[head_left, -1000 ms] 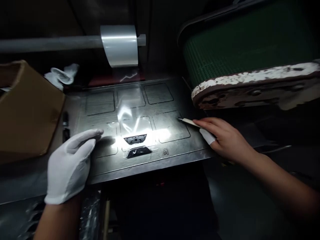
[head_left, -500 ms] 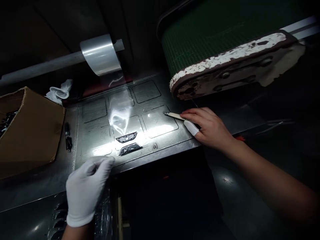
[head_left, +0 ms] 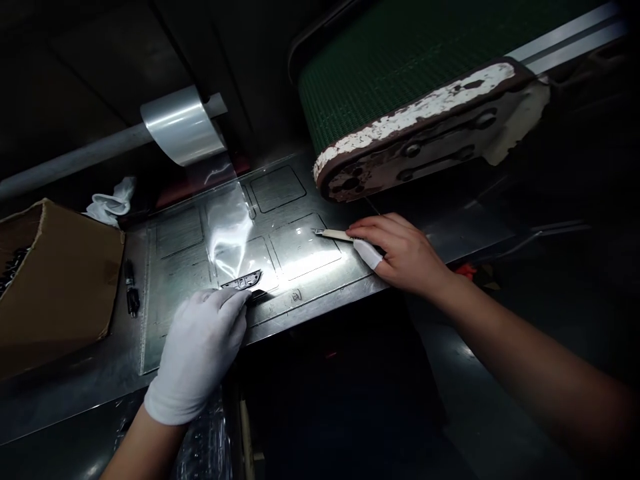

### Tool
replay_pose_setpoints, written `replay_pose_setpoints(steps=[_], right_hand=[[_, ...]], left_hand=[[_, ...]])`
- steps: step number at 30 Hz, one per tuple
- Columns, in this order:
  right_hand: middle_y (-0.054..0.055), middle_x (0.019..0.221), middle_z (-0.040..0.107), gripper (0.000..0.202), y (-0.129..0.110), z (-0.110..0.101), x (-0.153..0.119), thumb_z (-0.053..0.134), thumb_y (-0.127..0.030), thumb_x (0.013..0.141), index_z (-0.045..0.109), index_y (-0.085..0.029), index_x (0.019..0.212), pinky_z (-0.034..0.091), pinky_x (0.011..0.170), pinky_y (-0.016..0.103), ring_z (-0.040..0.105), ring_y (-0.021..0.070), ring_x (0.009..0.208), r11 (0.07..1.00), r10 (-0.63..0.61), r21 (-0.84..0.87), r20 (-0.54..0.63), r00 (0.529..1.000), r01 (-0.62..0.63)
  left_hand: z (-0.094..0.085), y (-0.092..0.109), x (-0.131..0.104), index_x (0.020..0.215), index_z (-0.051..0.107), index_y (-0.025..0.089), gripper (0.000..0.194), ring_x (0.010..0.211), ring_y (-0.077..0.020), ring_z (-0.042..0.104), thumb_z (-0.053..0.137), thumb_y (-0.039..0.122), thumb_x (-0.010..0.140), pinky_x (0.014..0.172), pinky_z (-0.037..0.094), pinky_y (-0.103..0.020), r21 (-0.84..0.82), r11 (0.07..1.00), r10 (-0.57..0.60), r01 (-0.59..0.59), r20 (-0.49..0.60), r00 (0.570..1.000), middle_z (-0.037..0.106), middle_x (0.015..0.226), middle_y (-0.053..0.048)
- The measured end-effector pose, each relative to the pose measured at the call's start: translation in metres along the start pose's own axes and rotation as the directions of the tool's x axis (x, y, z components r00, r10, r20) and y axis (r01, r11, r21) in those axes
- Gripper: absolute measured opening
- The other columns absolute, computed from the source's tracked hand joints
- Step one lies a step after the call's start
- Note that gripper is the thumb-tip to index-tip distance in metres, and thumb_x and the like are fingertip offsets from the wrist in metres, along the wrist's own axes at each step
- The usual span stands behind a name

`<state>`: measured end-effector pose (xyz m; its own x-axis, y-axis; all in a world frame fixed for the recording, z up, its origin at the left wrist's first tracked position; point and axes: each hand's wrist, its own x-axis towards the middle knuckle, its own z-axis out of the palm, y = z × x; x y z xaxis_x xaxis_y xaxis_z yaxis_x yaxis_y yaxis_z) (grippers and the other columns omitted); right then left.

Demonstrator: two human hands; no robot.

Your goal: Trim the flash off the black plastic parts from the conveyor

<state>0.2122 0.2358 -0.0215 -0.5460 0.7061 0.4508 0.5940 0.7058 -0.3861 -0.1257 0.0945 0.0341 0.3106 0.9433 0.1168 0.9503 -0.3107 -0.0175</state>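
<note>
Metal workbench (head_left: 75,365), running from lower left to right of centre. Directly on it: one brown cardboard box (head_left: 75,287), open, left edge; one black pen (head_left: 131,290), just right of the box; one flat metal sheet (head_left: 175,283), centre, marked with dark rounded-corner outlines. On the sheet: one strip of clear film (head_left: 227,220), glossy; one small dark trapezoidal part (head_left: 243,280), near the front edge, partly hidden.

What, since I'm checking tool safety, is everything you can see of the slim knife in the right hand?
The knife has a slim, straight, cream-coloured handle and a short metallic tip, apparently an exposed blade. The right hand holds it nearly flat, white-covered thumb beneath, its rear end hidden by the fingers. The tip points left over the metal plate; contact is unclear.
</note>
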Motion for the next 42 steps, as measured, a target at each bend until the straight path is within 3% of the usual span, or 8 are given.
replay_pose_setpoints(steps=[13,20,23,26,29,34,38,42], right_hand=[[0.011,0.124,0.073,0.037,0.003,0.001,0.001,0.056,-0.012,0.091,0.072,-0.018,0.124,0.054,0.097,0.045,0.065,0.0293,0.11,1.0,0.003,0.022,0.001,1.0,-0.003],[0.009,0.117,0.069,0.022,-0.036,-0.01,-0.018,0.062,-0.024,0.097,0.072,-0.027,0.117,0.05,0.101,0.047,0.065,0.029,0.112,0.956,0.165,0.272,-0.202,0.965,-0.107],[0.006,0.106,0.069,0.018,-0.098,0.007,-0.038,0.062,-0.034,0.1,0.069,-0.029,0.116,0.055,0.087,0.037,0.068,0.022,0.096,0.632,0.247,0.723,0.154,0.957,-0.28],[0.007,0.101,0.07,0.048,-0.162,0.043,-0.055,0.069,-0.054,0.095,0.06,-0.023,0.13,0.053,0.07,0.028,0.063,0.015,0.078,0.039,-0.034,0.758,0.652,0.757,-0.651],[0.0,0.086,0.062,0.048,-0.197,0.07,-0.063,0.088,-0.052,0.077,0.063,-0.021,0.103,0.046,0.061,0.022,0.054,0.0107,0.069,-0.139,-0.1,0.532,0.832,0.546,-0.835],[0.0,0.079,0.066,0.027,-0.194,0.087,-0.052,0.086,-0.043,0.079,0.07,-0.024,0.089,0.054,0.064,0.026,0.062,0.0162,0.069,0.198,0.043,0.492,0.86,0.509,-0.848],[0.006,0.1,0.079,0.023,-0.192,0.111,-0.042,0.078,-0.041,0.082,0.079,-0.031,0.103,0.065,0.076,0.038,0.076,0.0308,0.091,0.601,-0.086,0.545,0.771,0.631,-0.584],[0.003,0.106,0.081,0.026,-0.203,0.142,-0.046,0.07,-0.038,0.087,0.079,-0.038,0.112,0.068,0.076,0.04,0.079,0.0315,0.09,0.715,-0.274,0.585,0.738,0.617,-0.382]], left_hand=[[0.009,0.004,-0.016,0.095,0.069,0.02,0.017,0.105,-0.0287,0.065,0.059,0.008,0.091,0.096,0.051,-0.052,-0.207,0.965,-0.205,0.162,-0.206,0.957,0.07,0.104,-0.008],[0.013,0.037,-0.069,0.101,0.075,0.03,0.03,0.099,-0.0234,0.062,0.07,0.004,0.087,0.079,0.053,-0.043,-0.719,0.675,-0.65,0.165,-0.474,0.594,0.058,0.104,-0.004],[0.019,0.058,-0.082,0.105,0.076,0.033,0.039,0.086,-0.0228,0.062,0.068,0.001,0.085,0.07,0.05,-0.042,-0.727,0.672,-0.648,0.143,-0.484,0.588,0.059,0.092,-0.002],[0.023,0.076,-0.092,0.099,0.075,0.035,0.041,0.066,-0.0175,0.055,0.067,-0.002,0.082,0.062,0.044,-0.038,-0.701,0.702,-0.544,0.128,-0.412,0.731,0.054,0.07,0.003],[0.03,0.09,-0.107,0.086,0.075,0.034,0.031,0.064,-0.0174,0.053,0.068,0.004,0.083,0.064,0.043,-0.038,-0.821,0.547,-0.592,0.167,-0.238,0.77,0.055,0.064,0.002],[0.05,0.097,-0.134,0.119,0.071,0.027,0.032,0.088,-0.021,0.065,0.069,0.021,0.087,0.08,0.055,-0.038,-0.948,-0.08,-0.814,0.308,0.241,0.529,0.07,0.099,-0.006],[0.059,0.09,-0.153,0.088,0.076,0.019,0.012,0.073,-0.017,0.063,0.075,0.029,0.083,0.067,0.051,-0.03,-0.866,-0.345,-0.766,0.362,0.483,0.425,0.071,0.083,-0.004],[0.07,0.081,-0.18,0.08,0.074,0.018,0.013,0.069,-0.0163,0.061,0.078,0.029,0.079,0.064,0.049,-0.029,-0.8,-0.49,-0.743,0.346,0.591,0.314,0.069,0.073,-0.002]])
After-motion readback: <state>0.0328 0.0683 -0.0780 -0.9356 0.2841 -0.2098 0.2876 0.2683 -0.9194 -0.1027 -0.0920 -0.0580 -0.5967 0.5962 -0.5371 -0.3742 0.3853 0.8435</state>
